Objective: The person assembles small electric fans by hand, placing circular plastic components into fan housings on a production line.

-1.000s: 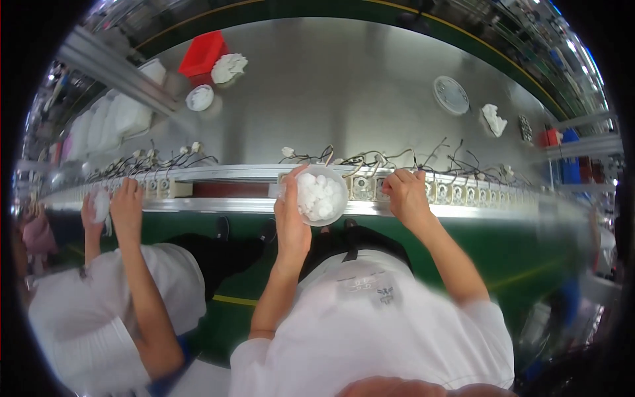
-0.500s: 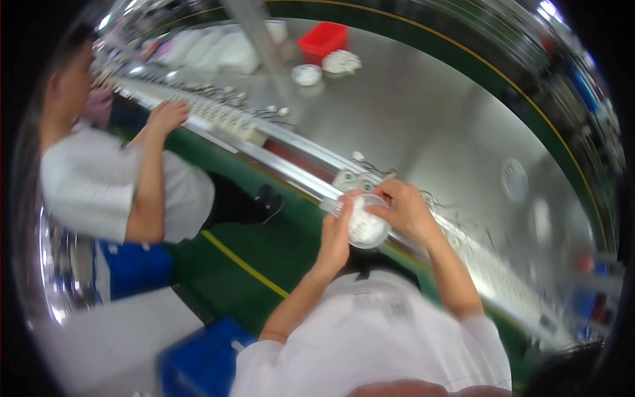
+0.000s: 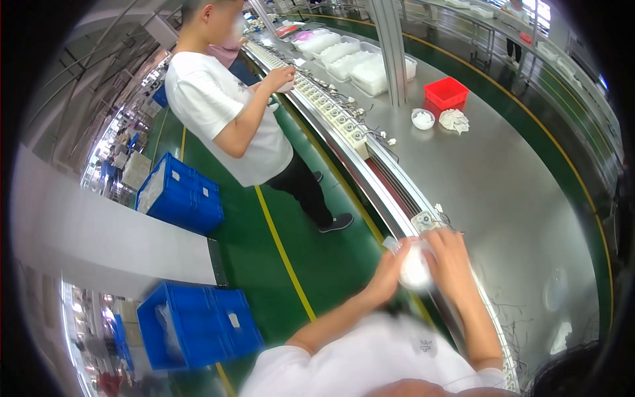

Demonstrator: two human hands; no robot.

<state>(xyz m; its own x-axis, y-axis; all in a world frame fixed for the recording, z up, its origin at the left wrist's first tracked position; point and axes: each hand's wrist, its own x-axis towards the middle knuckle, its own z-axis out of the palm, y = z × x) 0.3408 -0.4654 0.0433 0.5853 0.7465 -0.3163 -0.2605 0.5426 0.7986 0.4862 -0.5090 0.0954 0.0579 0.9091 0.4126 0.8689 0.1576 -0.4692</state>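
Note:
In front of my chest, above the line's near edge, my left hand [image 3: 389, 270] grips a small bowl [image 3: 415, 272] with white contents that blur together. A clear plastic flap [image 3: 391, 245] sticks out beside my left fingers. My right hand [image 3: 451, 259] is bent at the bowl's right side, thumb against or over its rim. Its fingertips are partly hidden, so what they pinch does not show. Just beyond my fingers, a white square part with a round centre [image 3: 423, 221] sits on the line, with thin wires [image 3: 444, 213] beside it.
A co-worker [image 3: 228, 112] stands at the left along the same line, by a row of white parts [image 3: 344, 122]. On the metal table are a red bin [image 3: 446, 92], a bowl of white pieces [image 3: 423, 119], a white cloth-like heap [image 3: 454, 121] and clear tubs [image 3: 370, 74]. Blue crates [image 3: 198, 327] stand on the floor.
The view has swung left, bringing more of the co-worker and crates in. Both hands stay at the bowl; the right fingers now reach farther forward over its side.

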